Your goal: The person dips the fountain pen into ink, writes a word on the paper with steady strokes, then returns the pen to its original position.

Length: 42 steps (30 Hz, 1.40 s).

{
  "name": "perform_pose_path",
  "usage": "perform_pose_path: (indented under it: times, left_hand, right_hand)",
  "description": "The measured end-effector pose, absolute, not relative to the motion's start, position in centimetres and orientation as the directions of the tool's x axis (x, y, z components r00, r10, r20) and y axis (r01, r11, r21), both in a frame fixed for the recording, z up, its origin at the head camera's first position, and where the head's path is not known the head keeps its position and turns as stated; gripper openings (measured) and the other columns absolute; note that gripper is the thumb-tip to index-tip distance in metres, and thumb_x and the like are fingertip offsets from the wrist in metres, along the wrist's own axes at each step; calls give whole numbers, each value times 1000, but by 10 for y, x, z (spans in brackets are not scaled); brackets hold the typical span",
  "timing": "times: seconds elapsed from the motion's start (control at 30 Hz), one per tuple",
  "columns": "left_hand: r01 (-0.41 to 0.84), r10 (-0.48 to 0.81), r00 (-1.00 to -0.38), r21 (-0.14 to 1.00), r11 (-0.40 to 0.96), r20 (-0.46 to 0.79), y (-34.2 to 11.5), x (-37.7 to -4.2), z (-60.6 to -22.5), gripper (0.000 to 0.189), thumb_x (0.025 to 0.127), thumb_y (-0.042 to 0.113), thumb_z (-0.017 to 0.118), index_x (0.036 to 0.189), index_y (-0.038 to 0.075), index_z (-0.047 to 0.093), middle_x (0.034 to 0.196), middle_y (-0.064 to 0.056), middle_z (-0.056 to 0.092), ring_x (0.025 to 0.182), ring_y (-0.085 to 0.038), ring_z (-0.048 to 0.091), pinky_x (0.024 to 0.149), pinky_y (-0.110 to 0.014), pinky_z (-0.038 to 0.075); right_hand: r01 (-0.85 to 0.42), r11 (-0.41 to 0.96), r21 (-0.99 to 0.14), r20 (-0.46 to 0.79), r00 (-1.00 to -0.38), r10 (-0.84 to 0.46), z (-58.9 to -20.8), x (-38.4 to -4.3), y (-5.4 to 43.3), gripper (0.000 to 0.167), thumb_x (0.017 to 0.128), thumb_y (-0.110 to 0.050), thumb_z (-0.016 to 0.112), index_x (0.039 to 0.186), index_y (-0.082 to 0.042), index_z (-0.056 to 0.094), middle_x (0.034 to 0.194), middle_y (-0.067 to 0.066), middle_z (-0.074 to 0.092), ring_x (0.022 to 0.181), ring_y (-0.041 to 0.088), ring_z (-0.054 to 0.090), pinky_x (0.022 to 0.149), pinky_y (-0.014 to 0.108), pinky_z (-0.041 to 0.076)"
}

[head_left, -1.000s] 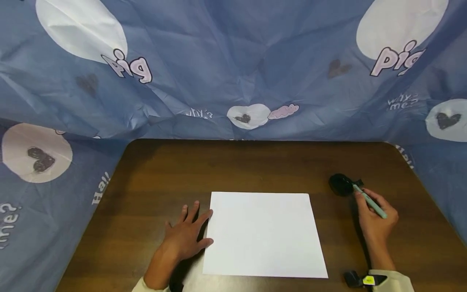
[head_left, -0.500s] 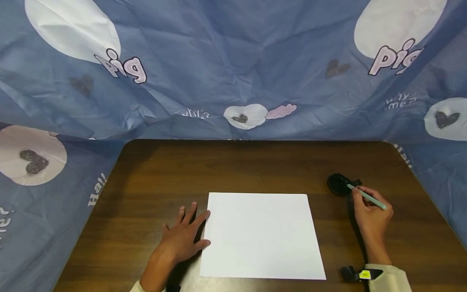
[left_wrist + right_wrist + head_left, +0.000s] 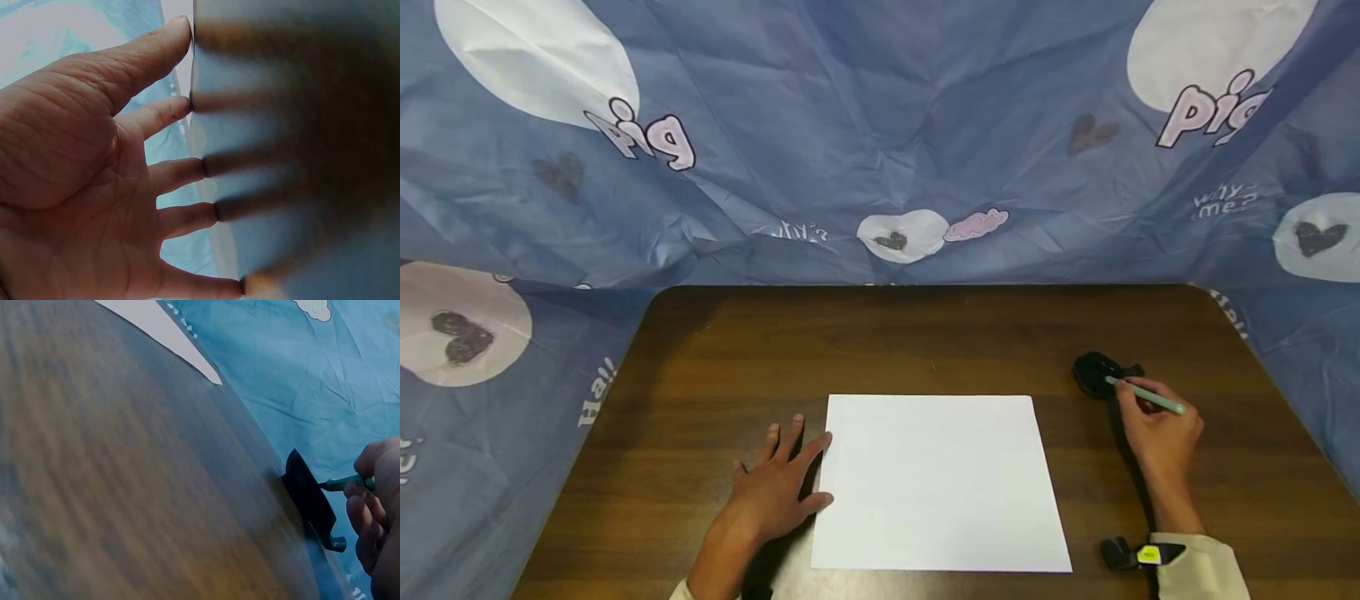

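Observation:
My left hand (image 3: 767,496) lies spread at the left edge of a blank white sheet of paper (image 3: 942,483), thumb and index fingertip touching that edge. The left wrist view shows the same palm with straight, parted fingers. At the right, my right hand (image 3: 1163,433) pinches a slim pale green brush (image 3: 1156,400) between thumb and fingers. Its dark pointed tip meets a small black dish (image 3: 1088,372) with a short handle or spout on one side. In the right wrist view the brush (image 3: 344,483) reaches the dish (image 3: 307,490); the dish's inside is too dark to make out.
Everything rests on a brown wooden table (image 3: 880,342). Behind it hangs a blue printed cloth (image 3: 775,125), which also covers the sides. A small black device with a yellow label (image 3: 1148,555) is strapped at my right wrist.
The right hand has moved slightly left, bringing the brush tip further over the black dish and tilting the brush flatter. The left hand and paper stay together; the view has shifted slightly.

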<state>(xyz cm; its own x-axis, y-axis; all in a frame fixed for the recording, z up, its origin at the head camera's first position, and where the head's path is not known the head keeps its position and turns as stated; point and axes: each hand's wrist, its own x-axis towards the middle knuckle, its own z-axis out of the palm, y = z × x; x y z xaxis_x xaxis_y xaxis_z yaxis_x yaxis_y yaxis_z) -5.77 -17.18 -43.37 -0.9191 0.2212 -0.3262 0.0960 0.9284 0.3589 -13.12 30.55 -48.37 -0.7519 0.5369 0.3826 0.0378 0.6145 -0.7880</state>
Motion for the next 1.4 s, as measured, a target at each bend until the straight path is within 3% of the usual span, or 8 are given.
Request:
perform_pose_path:
  times: [0.17, 0.3, 0.47, 0.67, 0.77, 1.03, 1.4]
  left_hand:
    - [104, 223, -922, 352, 930, -316, -172, -58, -433, 77, 89, 45, 72, 155, 24, 38, 164, -17, 17, 146, -49, 18, 89, -86, 23]
    - [103, 219, -924, 348, 932, -314, -173, -58, -433, 77, 89, 45, 72, 155, 24, 38, 164, -17, 17, 146, -49, 18, 89, -86, 23]
    - [99, 214, -924, 343, 934, -316, -173, -59, -433, 77, 89, 46, 72, 155, 24, 38, 164, -17, 16, 147, -48, 17, 90, -86, 23]
    - [96, 216, -918, 343, 934, -332, -174, -57, -433, 77, 89, 47, 72, 155, 26, 37, 165, -16, 15, 147, -48, 16, 90, -86, 23]
    - [98, 221, -917, 347, 933, -333, -174, -56, -434, 77, 90, 47, 71, 155, 26, 36, 165, -16, 15, 147, -48, 16, 90, -86, 23]
    - [99, 220, -919, 347, 932, -327, -173, -56, -436, 77, 89, 47, 72, 155, 26, 37, 165, -15, 16, 147, -48, 17, 89, -86, 23]
    - [97, 212, -923, 342, 935, -320, -172, -58, -435, 77, 89, 46, 72, 155, 25, 38, 165, -16, 17, 147, -48, 18, 90, -86, 23]
  right_hand:
    - [48, 645, -763, 386, -766, 514, -485, -130, 305, 19, 85, -24, 78, 93, -6, 79, 81, -5, 73, 70, -15, 53, 77, 19, 35]
    - [50, 648, -760, 378, -778, 503, -484, -131, 304, 19, 85, -23, 78, 92, -5, 79, 85, 8, 75, 74, -19, 51, 87, 30, 35]
    - [66, 642, -764, 356, -786, 505, -483, -133, 303, 21, 86, -24, 77, 93, -4, 78, 87, 11, 75, 75, -18, 51, 89, 35, 35]
    - [94, 642, -761, 341, -784, 519, -485, -130, 305, 20, 86, -25, 78, 94, -6, 79, 78, -17, 68, 69, -13, 53, 76, 20, 34]
    - [102, 644, -758, 347, -773, 531, -487, -128, 306, 20, 85, -26, 79, 94, -7, 79, 76, -24, 64, 68, -14, 52, 71, 16, 35]
    - [96, 572, -814, 338, -723, 602, -485, -130, 307, 26, 85, -30, 79, 97, -6, 80, 76, -34, 61, 71, -15, 56, 66, 8, 39]
    - [96, 527, -844, 323, -694, 643, -481, -132, 306, 28, 84, -27, 80, 98, -3, 79, 74, -35, 58, 69, -12, 57, 63, 7, 41]
